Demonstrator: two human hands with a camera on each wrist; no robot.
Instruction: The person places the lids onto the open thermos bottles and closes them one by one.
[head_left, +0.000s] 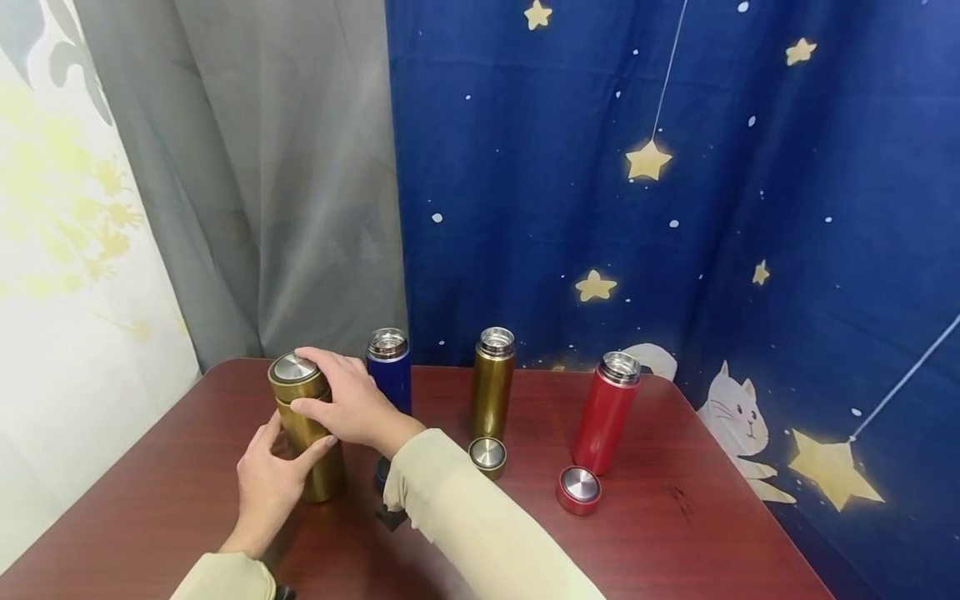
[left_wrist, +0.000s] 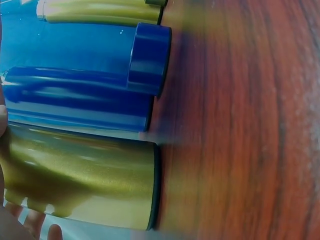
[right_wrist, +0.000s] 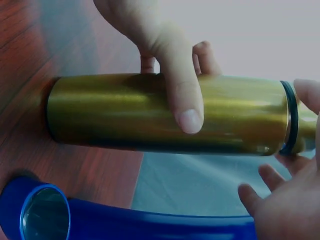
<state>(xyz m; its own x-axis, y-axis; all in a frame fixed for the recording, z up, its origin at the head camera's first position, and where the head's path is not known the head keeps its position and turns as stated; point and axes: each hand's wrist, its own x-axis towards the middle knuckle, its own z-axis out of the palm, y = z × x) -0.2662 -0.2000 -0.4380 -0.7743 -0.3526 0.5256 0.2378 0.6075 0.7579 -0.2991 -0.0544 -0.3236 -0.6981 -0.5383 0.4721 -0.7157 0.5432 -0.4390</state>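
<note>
Head view: the gold flask (head_left: 309, 437) stands upright at about 9 o'clock on the reddish worktop (head_left: 712, 517). The left hand (head_left: 267, 483) has its grip wrapped round the lower body, and the right hand (head_left: 348, 400) has its fingers curled over the gold cap (head_left: 296, 375) on top. Behind it are an open blue flask (head_left: 390, 367), a second gold flask (head_left: 492, 382) and a red flask (head_left: 606, 412), the last two with loose lids lying in front.

Left wrist view: pretty blurry, just the gold flask's base on the wood, with the blue flask and a blue lid (left_wrist: 149, 58) just beside it.

Right wrist view: the left thumb (right_wrist: 182, 95) presses across the glossy metal body.

It looks rigid, smooth, probably slippery and a bit hefty, so I'd hold it mid-body, not by the cap.
</note>
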